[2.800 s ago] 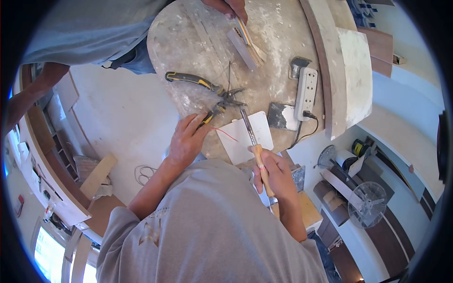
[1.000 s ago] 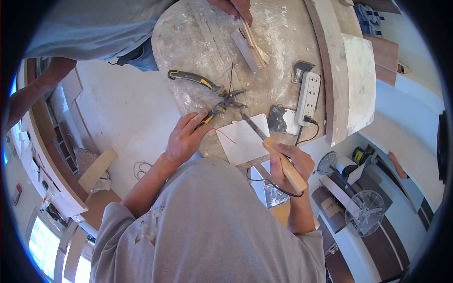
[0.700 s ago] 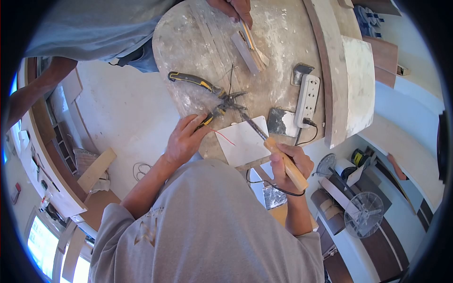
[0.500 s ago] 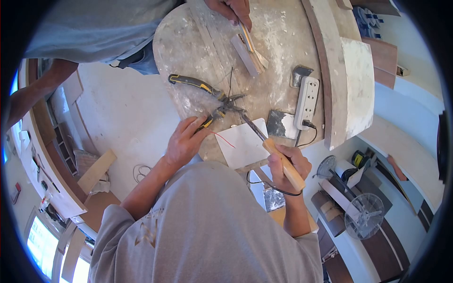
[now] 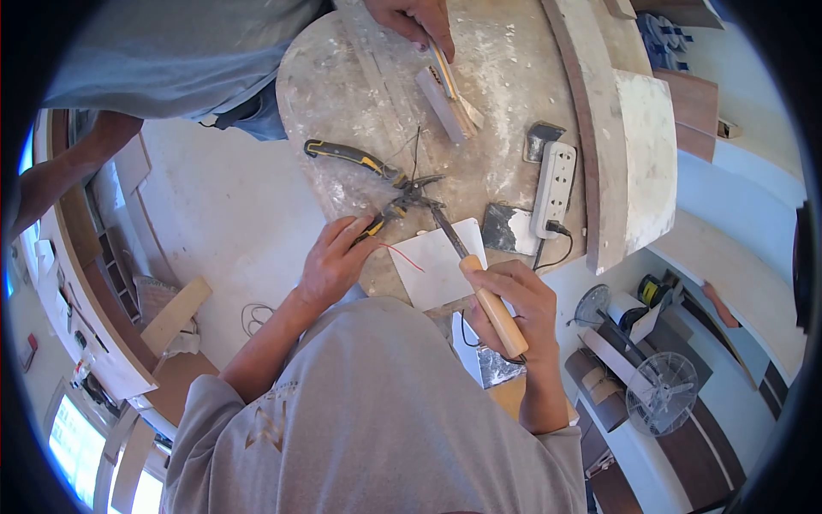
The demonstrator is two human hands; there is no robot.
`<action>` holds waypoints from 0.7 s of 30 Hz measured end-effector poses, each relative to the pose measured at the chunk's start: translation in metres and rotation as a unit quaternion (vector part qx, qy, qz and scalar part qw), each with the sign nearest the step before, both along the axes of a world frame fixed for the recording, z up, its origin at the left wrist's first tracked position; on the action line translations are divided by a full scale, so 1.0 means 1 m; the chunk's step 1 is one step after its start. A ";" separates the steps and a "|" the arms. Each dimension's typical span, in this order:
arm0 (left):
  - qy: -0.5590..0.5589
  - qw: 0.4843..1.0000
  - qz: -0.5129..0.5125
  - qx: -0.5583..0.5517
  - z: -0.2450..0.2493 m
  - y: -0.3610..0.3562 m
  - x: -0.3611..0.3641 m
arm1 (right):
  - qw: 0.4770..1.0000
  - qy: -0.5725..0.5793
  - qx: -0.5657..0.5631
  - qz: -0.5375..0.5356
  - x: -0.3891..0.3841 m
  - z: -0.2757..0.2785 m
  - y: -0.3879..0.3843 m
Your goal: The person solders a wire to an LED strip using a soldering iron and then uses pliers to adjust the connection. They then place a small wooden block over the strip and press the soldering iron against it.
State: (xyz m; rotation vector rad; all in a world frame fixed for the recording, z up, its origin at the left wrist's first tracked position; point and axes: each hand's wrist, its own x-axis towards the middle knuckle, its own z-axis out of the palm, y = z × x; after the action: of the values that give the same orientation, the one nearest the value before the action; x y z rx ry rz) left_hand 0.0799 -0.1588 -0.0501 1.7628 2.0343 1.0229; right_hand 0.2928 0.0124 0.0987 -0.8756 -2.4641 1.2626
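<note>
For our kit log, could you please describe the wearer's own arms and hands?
The left hand and right hand are bare, with no gloves or watch visible. Forearms are bare. A grey short-sleeved T-shirt covers the upper arms, with a faint pale print by the left sleeve.

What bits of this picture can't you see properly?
Head view:
- What the pliers pinch at their tips: too small to tell.
- One pliers handle: covered by the left hand.
- Middle of the wooden-handled tool: wrapped by the right hand.
- Another person's hand: cut off by the top edge.
</note>
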 end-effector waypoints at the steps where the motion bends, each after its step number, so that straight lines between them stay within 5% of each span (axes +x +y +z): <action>1: -0.001 1.000 0.000 -0.001 0.000 0.000 0.000 | 1.000 -0.001 0.000 0.003 0.001 0.004 0.002; 21: -0.001 1.000 0.006 0.007 -0.001 0.000 0.001 | 0.992 0.047 0.107 -0.056 0.007 -0.006 -0.011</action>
State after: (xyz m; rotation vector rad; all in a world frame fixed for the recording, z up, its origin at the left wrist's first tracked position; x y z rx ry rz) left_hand 0.0804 -0.1587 -0.0507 1.7577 2.0449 1.0442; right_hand 0.2995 0.0013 0.0930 -0.8633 -2.3840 0.9583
